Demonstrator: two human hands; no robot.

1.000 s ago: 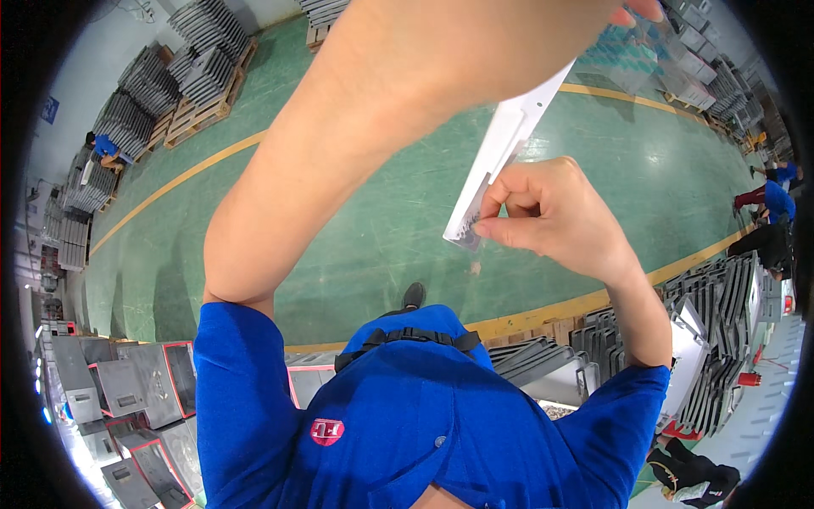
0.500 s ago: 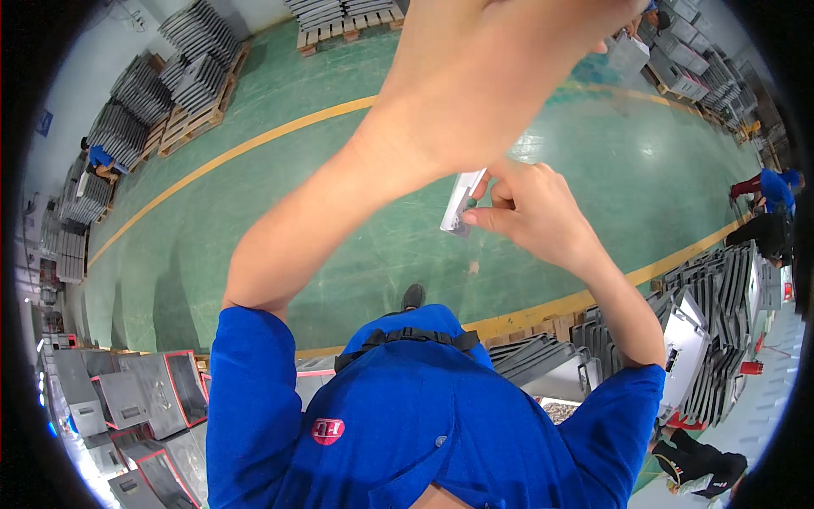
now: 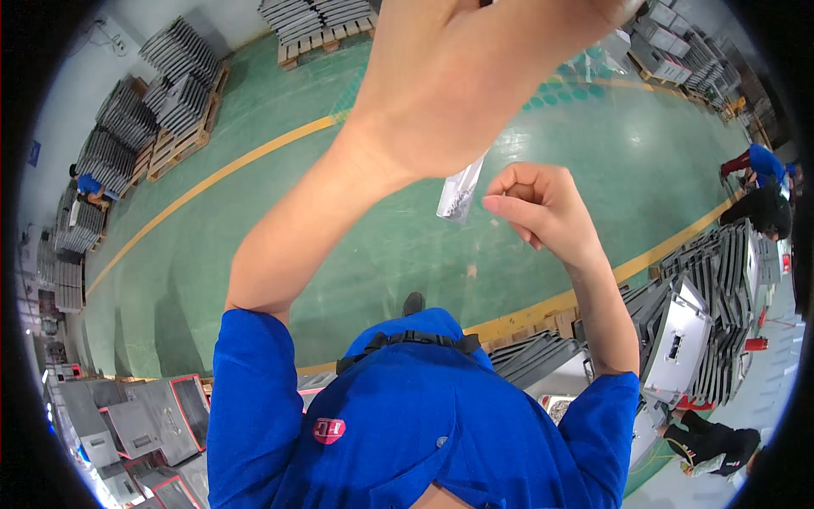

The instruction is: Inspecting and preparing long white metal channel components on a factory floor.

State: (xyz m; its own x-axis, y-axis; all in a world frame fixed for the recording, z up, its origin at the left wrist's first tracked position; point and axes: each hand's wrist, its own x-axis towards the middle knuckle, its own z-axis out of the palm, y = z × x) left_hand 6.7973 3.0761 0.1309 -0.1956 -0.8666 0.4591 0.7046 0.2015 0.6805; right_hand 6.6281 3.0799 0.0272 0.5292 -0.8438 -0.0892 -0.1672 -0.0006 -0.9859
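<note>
Locate the white strip (image 3: 448, 195): its near end shows below your left wrist, above the green floor (image 3: 365, 276), and your left arm and hand cover its far part. A small clear bag (image 3: 461, 205) with dark small parts lies against the near end of the strip; you cannot tell how it is fixed there. Your left hand (image 3: 475, 93) spans the view above the strip. Its fingers are hidden or cut off at the upper edge, so you cannot tell whether they are apart, together or clamped on the strip. Your right hand (image 3: 547, 208) is just right of the strip's near end, apart from the bag, with its fingers curled and the tips of its thumb and forefinger together. On your side of the strip, note your dark shoe (image 3: 414, 303) and blue shirt (image 3: 407, 407). Well to the left of the strip and beyond it, grey panels (image 3: 181, 55) stand in stacks on wooden pallets (image 3: 182, 144). Left of the strip, on your side, metal boxes (image 3: 140, 428) with red edges are grouped. Right of the strip, on your side, find a row of grey frames (image 3: 721, 310) and a tray (image 3: 557, 407) of small parts. Well right of the strip, a co-worker (image 3: 766, 165) in a blue top bends forward.
</note>
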